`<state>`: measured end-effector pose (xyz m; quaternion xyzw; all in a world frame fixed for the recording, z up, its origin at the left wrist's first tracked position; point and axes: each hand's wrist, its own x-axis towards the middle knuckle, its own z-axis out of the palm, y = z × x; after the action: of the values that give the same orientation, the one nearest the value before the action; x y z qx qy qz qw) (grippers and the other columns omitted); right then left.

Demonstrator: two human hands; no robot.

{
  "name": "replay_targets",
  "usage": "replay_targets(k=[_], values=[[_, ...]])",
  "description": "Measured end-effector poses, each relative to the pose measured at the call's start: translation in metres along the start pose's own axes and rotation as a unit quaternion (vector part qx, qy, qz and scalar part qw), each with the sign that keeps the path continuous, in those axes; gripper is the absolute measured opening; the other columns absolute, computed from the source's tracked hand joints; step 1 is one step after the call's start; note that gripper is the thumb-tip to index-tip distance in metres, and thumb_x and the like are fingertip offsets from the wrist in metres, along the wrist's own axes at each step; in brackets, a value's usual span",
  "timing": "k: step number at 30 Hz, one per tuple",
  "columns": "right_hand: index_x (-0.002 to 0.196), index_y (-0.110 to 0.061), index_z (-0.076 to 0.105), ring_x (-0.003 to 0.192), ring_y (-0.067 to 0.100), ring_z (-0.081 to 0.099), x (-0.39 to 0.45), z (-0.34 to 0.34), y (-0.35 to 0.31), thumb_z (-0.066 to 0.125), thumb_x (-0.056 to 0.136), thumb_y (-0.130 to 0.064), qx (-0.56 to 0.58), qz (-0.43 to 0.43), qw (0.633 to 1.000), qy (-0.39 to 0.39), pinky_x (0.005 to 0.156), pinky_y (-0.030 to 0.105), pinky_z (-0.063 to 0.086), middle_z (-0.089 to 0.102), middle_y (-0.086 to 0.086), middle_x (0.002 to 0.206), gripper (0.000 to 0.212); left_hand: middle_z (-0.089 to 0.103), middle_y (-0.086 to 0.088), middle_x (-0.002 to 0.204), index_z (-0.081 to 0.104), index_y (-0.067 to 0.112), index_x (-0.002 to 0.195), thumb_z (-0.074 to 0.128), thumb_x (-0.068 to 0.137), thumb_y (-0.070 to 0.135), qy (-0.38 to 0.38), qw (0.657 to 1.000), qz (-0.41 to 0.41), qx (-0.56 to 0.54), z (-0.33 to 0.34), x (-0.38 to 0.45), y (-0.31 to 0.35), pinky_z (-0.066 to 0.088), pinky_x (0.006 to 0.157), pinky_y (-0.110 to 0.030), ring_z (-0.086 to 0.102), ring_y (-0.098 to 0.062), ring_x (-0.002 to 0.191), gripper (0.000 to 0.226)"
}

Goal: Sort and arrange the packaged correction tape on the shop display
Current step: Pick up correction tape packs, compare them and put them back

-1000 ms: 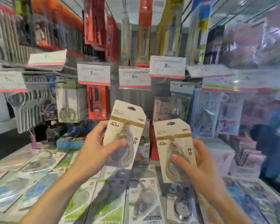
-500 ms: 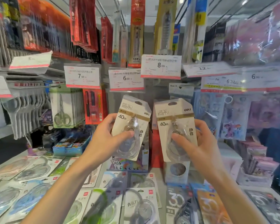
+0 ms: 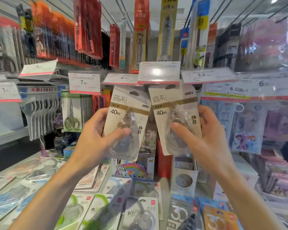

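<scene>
Two beige correction tape packs marked 40m are held up side by side in front of the hanging display. My left hand (image 3: 96, 138) grips the left pack (image 3: 128, 113), thumb on its clear blister. My right hand (image 3: 204, 136) grips the right pack (image 3: 173, 107), thumb across the blister as well. The tops of both packs, with their hang holes, reach just under the price tags (image 3: 158, 73). The left pack tilts slightly to the right.
Several more correction tape packs (image 3: 106, 211) lie flat on the counter below. Scissors (image 3: 71, 117) hang at the left, pens and refills (image 3: 166, 29) above, sticker bags (image 3: 246, 130) at the right. Price tags (image 3: 85, 83) jut out along the rail.
Both hands have lifted their packs upward and closer together, from above the counter to just under the price tags. The view has tilted up with them.
</scene>
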<state>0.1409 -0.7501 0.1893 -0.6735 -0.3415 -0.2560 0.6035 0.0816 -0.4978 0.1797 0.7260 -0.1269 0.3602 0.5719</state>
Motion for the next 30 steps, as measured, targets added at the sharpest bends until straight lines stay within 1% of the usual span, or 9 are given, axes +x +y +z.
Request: replay_targets(k=[3,8,13,18,20,21,24,26,30], values=[[0.106,-0.042,0.060,0.089,-0.004,0.072,0.004,-0.003,-0.008,0.081,0.089,-0.024,-0.023,-0.014,1.000,-0.002,0.070,0.008,0.052,0.074,-0.026,0.100,0.033,0.080,0.002,0.103,0.064,0.032,0.116,0.088,0.074,0.025,0.005,1.000,0.004,-0.015,-0.004,-0.001,0.005,0.058,0.072,-0.019,0.078,-0.016,0.088,0.049],[0.111,-0.042,0.060,0.094,-0.009,0.070,0.014,-0.006,-0.016,0.079,0.089,-0.027,-0.042,0.001,0.999,-0.016,0.071,0.005,0.051,0.074,-0.032,0.104,0.033,0.079,0.004,0.103,0.063,0.031,0.116,0.081,0.075,0.023,0.006,0.999,0.013,-0.028,-0.010,0.001,0.011,0.058,0.074,-0.020,0.077,-0.015,0.090,0.045],[0.112,-0.047,0.061,0.096,-0.007,0.071,0.017,-0.004,-0.019,0.079,0.088,-0.033,-0.069,0.026,0.997,-0.029,0.079,0.018,0.055,0.075,-0.031,0.104,0.033,0.079,0.005,0.103,0.063,0.032,0.115,0.081,0.075,0.025,0.005,0.999,0.017,-0.032,-0.014,0.005,0.012,0.061,0.077,-0.024,0.077,-0.018,0.092,0.045],[0.122,-0.037,0.063,0.094,-0.005,0.072,0.019,0.002,-0.020,0.080,0.088,-0.034,-0.085,0.039,0.995,-0.018,0.081,0.024,0.057,0.077,-0.020,0.104,0.038,0.079,0.005,0.106,0.062,0.031,0.118,0.081,0.075,0.026,-0.005,0.999,0.019,-0.040,-0.015,0.006,0.012,0.061,0.079,-0.025,0.077,-0.017,0.094,0.047],[0.114,-0.039,0.063,0.091,-0.006,0.072,0.020,0.004,-0.016,0.080,0.088,-0.034,-0.086,0.048,0.995,-0.012,0.076,0.021,0.057,0.078,-0.016,0.102,0.032,0.079,0.006,0.106,0.062,0.031,0.118,0.081,0.075,0.025,-0.006,0.999,0.020,-0.047,-0.016,0.006,0.012,0.060,0.078,-0.023,0.077,-0.016,0.094,0.047],[0.112,-0.040,0.062,0.089,-0.008,0.072,0.020,0.005,-0.014,0.080,0.088,-0.033,-0.084,0.050,0.995,-0.010,0.073,0.015,0.056,0.078,-0.017,0.100,0.030,0.079,0.006,0.105,0.062,0.031,0.118,0.081,0.075,0.025,-0.007,0.999,0.021,-0.050,-0.016,0.006,0.012,0.060,0.078,-0.023,0.076,-0.015,0.094,0.047],[0.114,-0.037,0.061,0.084,-0.013,0.070,0.021,0.010,-0.004,0.079,0.089,-0.030,-0.076,0.054,0.996,-0.003,0.064,0.002,0.048,0.077,-0.025,0.092,0.032,0.079,0.005,0.105,0.062,0.030,0.116,0.081,0.075,0.024,-0.010,0.998,0.025,-0.052,-0.016,0.006,0.012,0.059,0.078,-0.022,0.076,-0.014,0.093,0.045],[0.107,-0.038,0.061,0.081,-0.011,0.071,0.025,0.017,0.005,0.077,0.091,-0.029,-0.070,0.066,0.995,0.001,0.062,0.003,0.049,0.075,-0.031,0.089,0.025,0.078,0.004,0.106,0.062,0.030,0.116,0.080,0.076,0.023,-0.011,0.998,0.026,-0.053,-0.016,0.005,0.010,0.060,0.078,-0.023,0.076,-0.015,0.093,0.045],[0.115,-0.031,0.065,0.086,-0.008,0.072,0.036,0.035,0.026,0.076,0.091,-0.036,-0.059,0.084,0.994,0.029,0.070,0.011,0.055,0.078,-0.019,0.093,0.027,0.078,0.001,0.107,0.064,0.032,0.114,0.081,0.076,0.024,-0.013,0.998,0.024,-0.054,-0.015,0.004,0.006,0.060,0.080,-0.025,0.076,-0.017,0.095,0.043]])
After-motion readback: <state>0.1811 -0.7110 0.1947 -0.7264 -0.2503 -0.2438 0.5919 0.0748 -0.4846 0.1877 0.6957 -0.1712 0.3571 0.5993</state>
